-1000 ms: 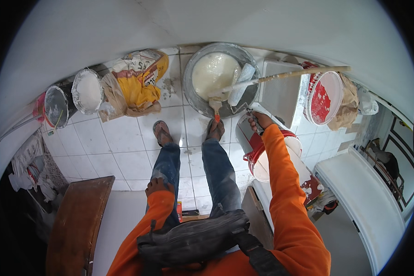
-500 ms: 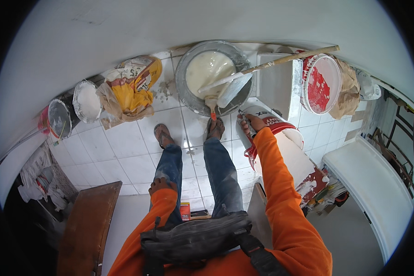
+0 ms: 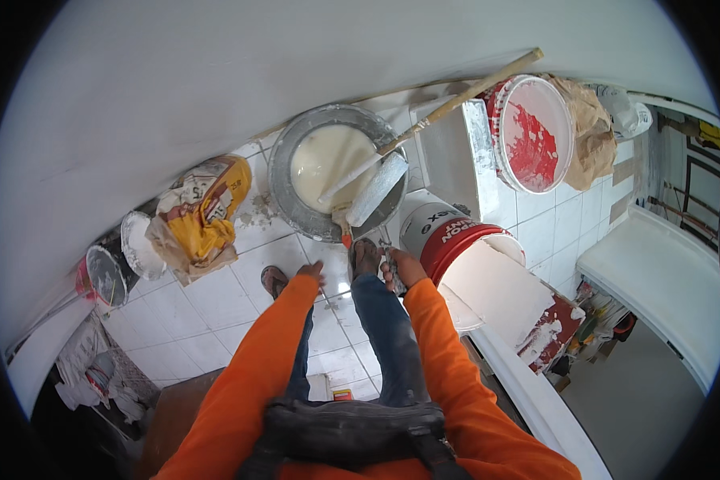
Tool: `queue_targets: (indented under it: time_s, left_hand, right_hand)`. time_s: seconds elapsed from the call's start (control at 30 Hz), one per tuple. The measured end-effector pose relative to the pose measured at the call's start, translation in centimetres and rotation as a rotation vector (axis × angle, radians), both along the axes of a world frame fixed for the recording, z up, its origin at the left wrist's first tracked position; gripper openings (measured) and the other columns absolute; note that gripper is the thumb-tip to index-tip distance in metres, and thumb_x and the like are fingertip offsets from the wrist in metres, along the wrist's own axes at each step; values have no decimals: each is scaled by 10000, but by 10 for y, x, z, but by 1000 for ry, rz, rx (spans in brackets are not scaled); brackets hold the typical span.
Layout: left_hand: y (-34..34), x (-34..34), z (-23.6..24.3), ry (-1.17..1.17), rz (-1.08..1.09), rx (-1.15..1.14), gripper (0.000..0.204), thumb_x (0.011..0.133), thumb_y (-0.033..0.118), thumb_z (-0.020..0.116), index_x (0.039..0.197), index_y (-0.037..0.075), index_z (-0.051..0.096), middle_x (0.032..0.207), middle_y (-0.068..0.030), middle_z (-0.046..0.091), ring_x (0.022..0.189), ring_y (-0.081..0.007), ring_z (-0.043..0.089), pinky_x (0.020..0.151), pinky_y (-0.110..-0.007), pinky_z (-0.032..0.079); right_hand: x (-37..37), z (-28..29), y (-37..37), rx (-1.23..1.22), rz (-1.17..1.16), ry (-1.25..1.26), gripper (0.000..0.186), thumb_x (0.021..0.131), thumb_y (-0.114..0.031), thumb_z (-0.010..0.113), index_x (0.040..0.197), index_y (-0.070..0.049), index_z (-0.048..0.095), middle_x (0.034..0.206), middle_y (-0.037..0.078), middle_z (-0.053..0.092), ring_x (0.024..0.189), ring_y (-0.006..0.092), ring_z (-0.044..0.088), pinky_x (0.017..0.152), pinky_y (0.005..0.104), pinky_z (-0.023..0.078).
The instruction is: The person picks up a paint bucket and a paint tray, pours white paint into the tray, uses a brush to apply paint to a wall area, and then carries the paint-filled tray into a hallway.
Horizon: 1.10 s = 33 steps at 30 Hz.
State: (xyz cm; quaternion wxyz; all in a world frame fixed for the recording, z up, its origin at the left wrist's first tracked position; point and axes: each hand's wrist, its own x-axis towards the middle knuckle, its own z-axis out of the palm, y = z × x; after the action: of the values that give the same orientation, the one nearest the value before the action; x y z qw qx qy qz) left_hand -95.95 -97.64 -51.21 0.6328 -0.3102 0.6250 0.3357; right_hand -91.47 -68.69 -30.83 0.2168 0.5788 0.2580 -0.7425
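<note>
My right hand (image 3: 409, 269) is closed around a small grey, paint-spattered object (image 3: 390, 270) whose kind I cannot make out, above my right foot. My left hand (image 3: 313, 273) reaches over the tiles with its fingers stretched out and nothing visible in it. Ahead of both hands stands a round grey tub (image 3: 279, 192) holding cream-coloured liquid (image 3: 316, 166). A paint roller (image 3: 378, 190) rests in it, its wooden pole (image 3: 464, 98) slanting out to the far right. A paintbrush (image 3: 342, 218) with an orange handle end leans at the near rim.
Right of my right hand stands a red-and-white bucket (image 3: 436, 238), with a pale board (image 3: 500, 284) at its mouth. Farther right are a rectangular container (image 3: 448, 148) and a red-stained bucket (image 3: 534, 148). A yellow-brown sack (image 3: 200, 220) and a white-coated bucket (image 3: 140, 246) sit left.
My right hand has drawn back and left from beside the red-and-white bucket, still holding the small object. My left hand has lifted off my left knee and moved forward. The view has shifted.
</note>
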Motion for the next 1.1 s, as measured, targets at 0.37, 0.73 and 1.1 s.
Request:
queue_targets:
  time_s: [0.37,0.73,1.1]
  left_hand:
    - [140,-29,19,-161,408,-181,312,864,369,586,710,113,496,569,-4,486,459,-126,471,389,-282,412]
    - [99,-187,84,915,-1633,41,247,882,219,469,1097,132,554,969,-162,643,910,-340,624,754,-447,483]
    - [246,-177,43,1034,-2089,312,252,814,167,544,1032,110,657,1047,-112,649,981,-278,620,808,-406,498]
  right_hand:
    - [45,16,-18,17,-216,84,333,940,-335,417,1138,-94,533,623,10,473,427,104,444,345,262,387]
    - [39,34,-51,175,-128,54,298,938,-306,440,1117,-92,544,619,23,497,428,102,468,329,262,399]
    - [26,11,-61,203,-212,40,310,932,-318,456,1095,-71,548,621,20,494,421,98,460,340,253,400]
